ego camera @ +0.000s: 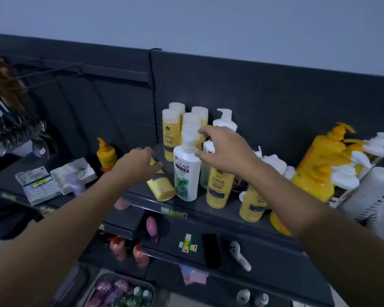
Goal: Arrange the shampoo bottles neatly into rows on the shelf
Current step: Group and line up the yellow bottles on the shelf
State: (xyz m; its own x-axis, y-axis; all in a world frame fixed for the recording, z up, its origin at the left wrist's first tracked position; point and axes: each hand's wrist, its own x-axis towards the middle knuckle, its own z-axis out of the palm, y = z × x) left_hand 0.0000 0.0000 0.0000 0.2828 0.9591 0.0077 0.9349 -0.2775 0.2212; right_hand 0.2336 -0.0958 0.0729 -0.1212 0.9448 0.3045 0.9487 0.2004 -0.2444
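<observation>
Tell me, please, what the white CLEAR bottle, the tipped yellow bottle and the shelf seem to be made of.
White CLEAR bottle: glossy plastic, judging by its smooth moulded body and soft sheen. Tipped yellow bottle: likely matte plastic, evenly coloured. Shelf: probably painted metal, dark, thin-edged.

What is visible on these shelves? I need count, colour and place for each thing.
shelf: one, dark, across the middle
slim bottles: several, yellow, standing back and front
tipped bottle: one, yellow, lying at shelf front
CLEAR bottle: one, white, standing beside it
white pump bottle: one, white, back
large pump bottles: few, yellow, right
small pump bottle: one, yellow, left
pink bottles: several, pink, lower shelves
boxes: two, pale, left
left hand: grips the tipped bottle
right hand: fingers spread, over the slim bottles
</observation>
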